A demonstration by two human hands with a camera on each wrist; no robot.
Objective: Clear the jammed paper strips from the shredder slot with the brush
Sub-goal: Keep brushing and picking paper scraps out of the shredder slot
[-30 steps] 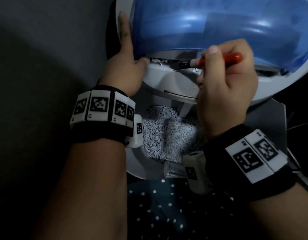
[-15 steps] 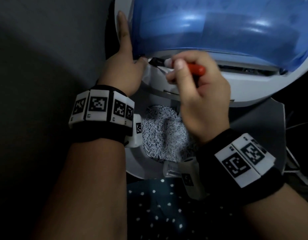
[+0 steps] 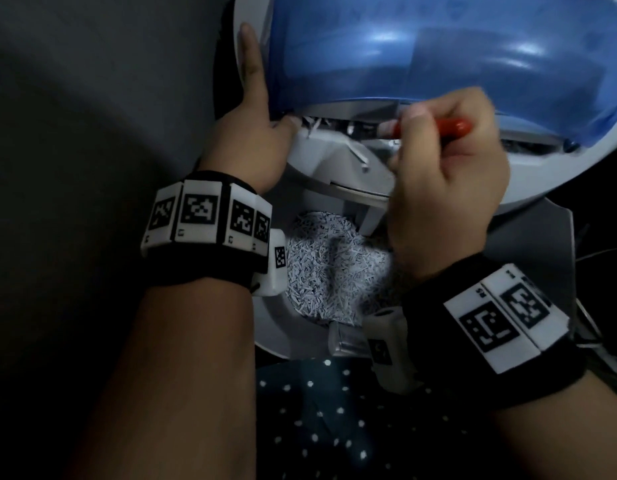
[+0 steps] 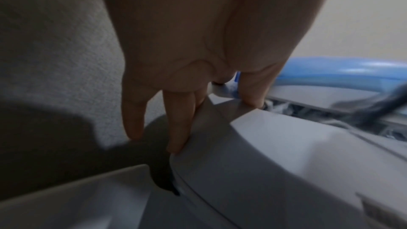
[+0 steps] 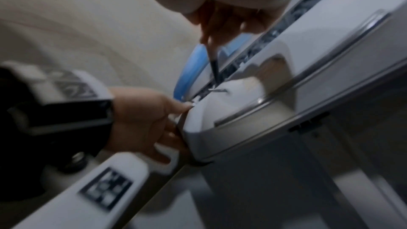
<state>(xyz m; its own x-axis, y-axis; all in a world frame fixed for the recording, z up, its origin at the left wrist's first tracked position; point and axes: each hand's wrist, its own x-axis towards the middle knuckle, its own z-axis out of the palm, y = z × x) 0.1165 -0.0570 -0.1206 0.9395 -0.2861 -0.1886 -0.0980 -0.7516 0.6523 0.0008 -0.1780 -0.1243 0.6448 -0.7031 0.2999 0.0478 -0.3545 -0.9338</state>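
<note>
Head view: right hand [image 3: 445,174] grips the brush [image 3: 421,128] in the slot [image 3: 338,124]; strips [image 3: 308,123] remain.
Left wrist: flat left hand [image 4: 198,58] steadies the shredder [image 4: 275,163].
Right wrist: clearing looks unfinished.

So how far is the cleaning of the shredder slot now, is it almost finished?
Not finished. Done: a pile of loose white shreds already lies in the bin below. In hand: the right hand works the red-handled brush in the grey shredder's slot, while the left hand steadies the shredder. Left: white paper strips are jammed at the slot's left end.
</note>
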